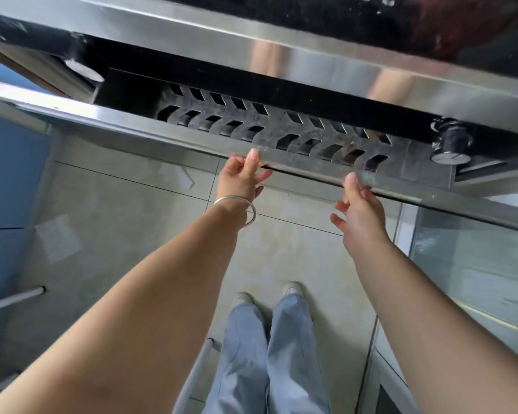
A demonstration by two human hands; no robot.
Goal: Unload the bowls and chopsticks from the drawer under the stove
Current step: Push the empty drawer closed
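The stove's steel front (311,64) fills the top of the view, and a long metal handle bar (431,194) runs slanting below it along the top of the drawer front (476,264). The drawer looks closed, so no bowls or chopsticks can be seen. My left hand (241,177), a silver bangle on its wrist, has its thumb on the bar and its fingers curled loosely under the edge. To the right, my right hand (358,206) also has its thumb tip on the bar, with its fingers spread apart below it.
A slotted vent panel (281,127) sits above the bar, between a left knob (84,71) and a right knob (450,156). The black cooktop (311,13) is on top. A blue cabinet (6,174) and a white pipe (12,300) stand left. My legs (269,354) are on the tiled floor (117,219).
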